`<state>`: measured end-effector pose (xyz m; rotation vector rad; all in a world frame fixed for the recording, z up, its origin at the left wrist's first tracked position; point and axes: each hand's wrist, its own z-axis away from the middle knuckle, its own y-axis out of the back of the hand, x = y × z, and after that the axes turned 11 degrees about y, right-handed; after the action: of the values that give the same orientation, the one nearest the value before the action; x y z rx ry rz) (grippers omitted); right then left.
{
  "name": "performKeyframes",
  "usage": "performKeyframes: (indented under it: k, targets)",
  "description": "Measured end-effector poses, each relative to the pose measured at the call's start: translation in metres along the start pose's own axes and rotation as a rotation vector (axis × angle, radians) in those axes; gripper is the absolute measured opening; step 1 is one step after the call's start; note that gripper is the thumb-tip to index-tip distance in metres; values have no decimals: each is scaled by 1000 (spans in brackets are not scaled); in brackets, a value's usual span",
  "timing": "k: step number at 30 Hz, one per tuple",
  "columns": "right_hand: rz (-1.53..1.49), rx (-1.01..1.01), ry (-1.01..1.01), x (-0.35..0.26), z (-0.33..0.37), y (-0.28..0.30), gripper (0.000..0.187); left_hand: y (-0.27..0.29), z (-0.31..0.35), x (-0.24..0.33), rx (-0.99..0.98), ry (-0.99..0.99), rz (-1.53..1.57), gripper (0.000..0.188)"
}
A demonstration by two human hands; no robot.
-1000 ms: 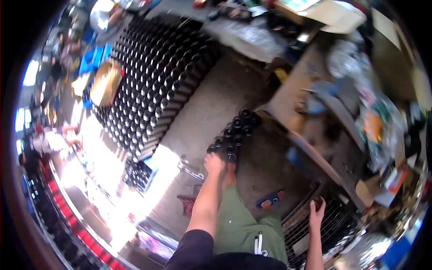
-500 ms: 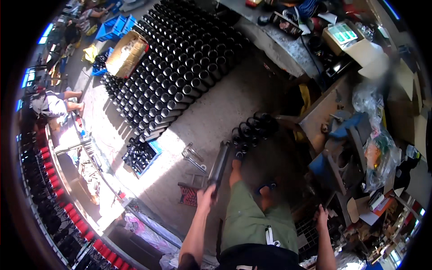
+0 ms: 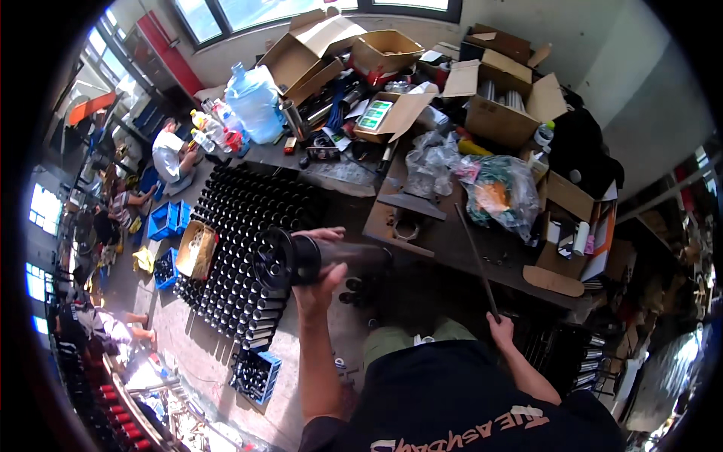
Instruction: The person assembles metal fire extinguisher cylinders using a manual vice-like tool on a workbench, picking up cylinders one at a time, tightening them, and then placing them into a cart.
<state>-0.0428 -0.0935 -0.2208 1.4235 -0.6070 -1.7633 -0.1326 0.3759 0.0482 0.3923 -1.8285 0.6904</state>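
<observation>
My left hand (image 3: 320, 275) grips a black metal tube (image 3: 316, 258) with a wide round flange on its left end, held level in front of me. My right hand (image 3: 500, 328) is closed around the lower end of a thin dark rod (image 3: 474, 260) that slants up over the workbench (image 3: 452, 233). Below and left of the tube, many identical black tubes (image 3: 241, 241) stand upright in tight rows on the concrete floor.
The workbench is crowded with open cardboard boxes (image 3: 504, 105), plastic bags (image 3: 493, 188) and a large water bottle (image 3: 252, 102). Blue crates (image 3: 256, 377) of small parts sit on the floor. Other people (image 3: 169, 154) crouch at the far left.
I have straightened up from the floor and lifted one black tube to chest height in my left hand. The view swung up onto the workbench, and my right hand now holds the rod.
</observation>
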Motion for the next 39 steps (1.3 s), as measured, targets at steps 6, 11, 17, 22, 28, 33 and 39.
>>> performKeyframes:
  k: [6, 11, 17, 22, 28, 33, 39]
  targets:
    - [-82, 114, 93, 4, 48, 8, 53, -27, -94, -78, 89, 125, -5, 32]
    - [-88, 213, 74, 1, 91, 23, 47, -81, -141, -91, 43, 208, 120, 24]
    - [-116, 330, 182, -15, 112, 36, 44, -98, -153, -92, -236, 324, -12, 29]
    - [-200, 289, 254, -54, 117, 64, 38, -90, -103, -85, -439, 309, -176, 47]
    - [-45, 310, 369, -108, 92, 115, 34, -103, -95, -106, -178, 98, -195, 51]
    - [152, 398, 547, -153, 50, 175, 26, -93, -105, -95, -364, 221, -60, 47]
    - [120, 337, 576, -229, 32, 185, 46, -62, -132, -99, -327, 200, -16, 52]
